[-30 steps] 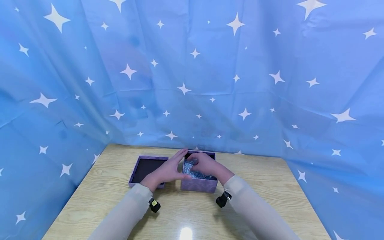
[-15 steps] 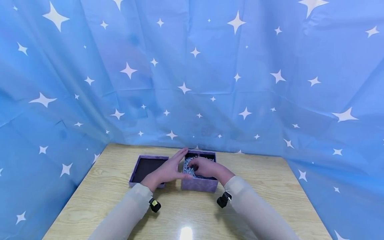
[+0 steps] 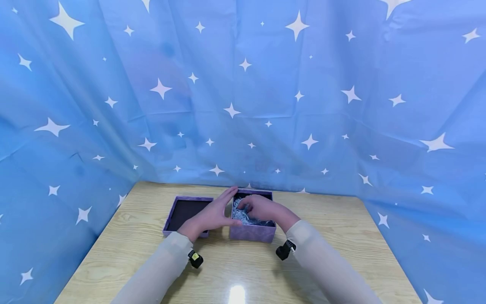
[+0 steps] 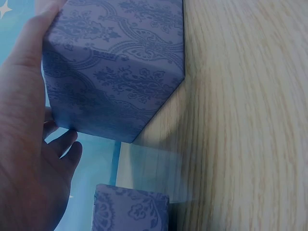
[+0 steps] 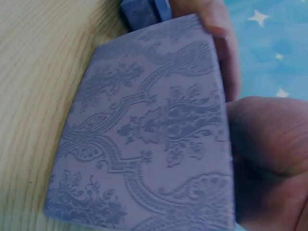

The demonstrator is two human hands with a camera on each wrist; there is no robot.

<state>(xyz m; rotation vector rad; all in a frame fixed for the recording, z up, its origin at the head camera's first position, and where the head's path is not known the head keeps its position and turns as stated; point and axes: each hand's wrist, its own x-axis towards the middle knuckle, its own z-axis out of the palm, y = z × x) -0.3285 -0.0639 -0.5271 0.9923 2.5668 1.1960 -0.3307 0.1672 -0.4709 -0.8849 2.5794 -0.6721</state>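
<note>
I see one wood-grain worktop (image 3: 334, 240) across bottom of head view, bright glare (image 3: 237, 294) at lower centre. One blue curtain (image 3: 265, 84) with white stars fills upper frame and both sides. One purple box (image 3: 252, 233), lower centre, mouth up, pale shreds (image 3: 240, 215) inside. One lid (image 3: 186, 212) left of it, hollow side up. Two hands: left hand (image 3: 212, 216) spread, touching box's left side; right hand (image 3: 262, 208) inside box, fingers bent; whether pinching shreds, I cannot tell.
</note>
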